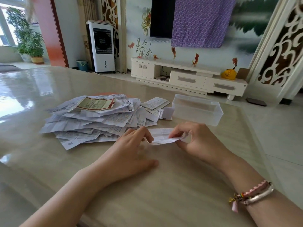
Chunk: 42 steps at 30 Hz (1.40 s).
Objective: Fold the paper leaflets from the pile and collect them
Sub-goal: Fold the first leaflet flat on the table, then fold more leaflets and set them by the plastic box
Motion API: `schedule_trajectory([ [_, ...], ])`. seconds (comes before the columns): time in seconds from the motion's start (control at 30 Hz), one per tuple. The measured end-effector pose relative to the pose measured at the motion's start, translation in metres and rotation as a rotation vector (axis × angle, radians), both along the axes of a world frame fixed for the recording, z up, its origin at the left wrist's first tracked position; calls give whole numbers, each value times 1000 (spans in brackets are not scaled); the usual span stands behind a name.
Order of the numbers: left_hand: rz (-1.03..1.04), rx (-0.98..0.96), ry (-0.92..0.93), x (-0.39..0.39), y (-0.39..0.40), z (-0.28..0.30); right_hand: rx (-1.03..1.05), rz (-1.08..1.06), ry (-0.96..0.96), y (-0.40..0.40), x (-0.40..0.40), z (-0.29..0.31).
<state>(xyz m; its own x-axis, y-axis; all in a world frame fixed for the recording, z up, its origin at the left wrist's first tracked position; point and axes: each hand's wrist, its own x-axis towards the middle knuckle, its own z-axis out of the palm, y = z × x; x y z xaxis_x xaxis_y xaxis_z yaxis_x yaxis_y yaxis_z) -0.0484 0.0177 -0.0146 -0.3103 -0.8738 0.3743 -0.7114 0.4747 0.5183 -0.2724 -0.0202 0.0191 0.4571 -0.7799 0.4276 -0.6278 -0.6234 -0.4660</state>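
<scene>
**Inspector:** Report the item in hand, taking the clear plastic box as the reference.

**Assistant:** One leaflet is held just above the table, on the near side of the box and slightly to its left. It is partly folded: the near flap is raised and doubled toward the rest of the sheet.

**Inspector:** State of the hands?

**Assistant:** The right hand pinches the right end of the leaflet, thumb and fingertips closed on the paper. The left hand lies to the near left of the box, with curled fingers meeting the leaflet's left end and thumb stretched along the table. It appears to be pinching that end, though the contact is partly hidden.

**Inspector:** So the sheet lies where, relative to the grip?

**Assistant:** It spans between the two hands, with its middle unsupported.

**Inspector:** Handling assessment?

**Assistant:** In my judgement it is thin, very light and limp. It will sag, tear if tugged and shift with any draught. It creases readily, so a wrong fold will remain. It is best taken at the ends or corners, then pressed flat along the fold line against the table.

**Inspector:** Remaining stock?

**Assistant:** The pile lies left of the box, loose and crumpled. A few folded leaflets rest just beside the box's left wall. The box looks empty, though I cannot be sure.
</scene>
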Motion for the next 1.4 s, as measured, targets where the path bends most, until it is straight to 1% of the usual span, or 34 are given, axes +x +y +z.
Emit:
schedule_trajectory([
  [0.07,-30,19,17,-4,0,-1,82,25,-80,2,1,0],
  [0.13,-19,10,74,-6,-2,-1,232,42,-187,2,0,1],
  [0.2,53,12,117,-7,-5,0,343,31,-263,-2,-3,0],
  [0.27,135,17,112,-7,-7,1,417,-3,-330,-8,-6,-3],
  [0.3,163,22,117,-9,-8,1,423,-37,-325,-11,-6,-5],
  [0.33,181,32,131,-10,-8,0,401,-83,-280,-13,-7,-7],
  [0.43,224,61,147,-13,-8,0,289,-231,-42,-15,-6,-11],
  [0.53,268,20,18,-14,-9,-1,212,-309,120,-12,-4,-11],
  [0.6,248,-47,-53,-13,-9,-1,198,-343,151,-10,-2,-10],
  [0.7,162,-132,-147,-13,-8,-2,71,-317,164,-7,-3,-9],
  [0.77,118,-177,-173,-13,-8,-5,27,-219,140,-4,-4,-7],
  [0.87,105,-204,-156,-11,-7,-7,103,-27,107,0,-3,-5],
  [0.97,125,-198,-130,-10,-8,-6,146,60,162,-1,-4,-5],
  [1.03,131,-204,-127,-9,-10,-6,169,74,178,-2,-6,-5],
  [1.17,120,-235,-127,-8,-14,-4,131,69,190,-2,-8,-5],
  [1.27,141,-238,-121,-11,-12,1,166,31,87,-4,-9,-6],
  [1.33,159,-199,-59,-14,-10,5,210,-10,-16,-9,-11,-8],
  [1.4,177,-153,-4,-16,-8,6,229,-52,-70,-14,-11,-12],
])
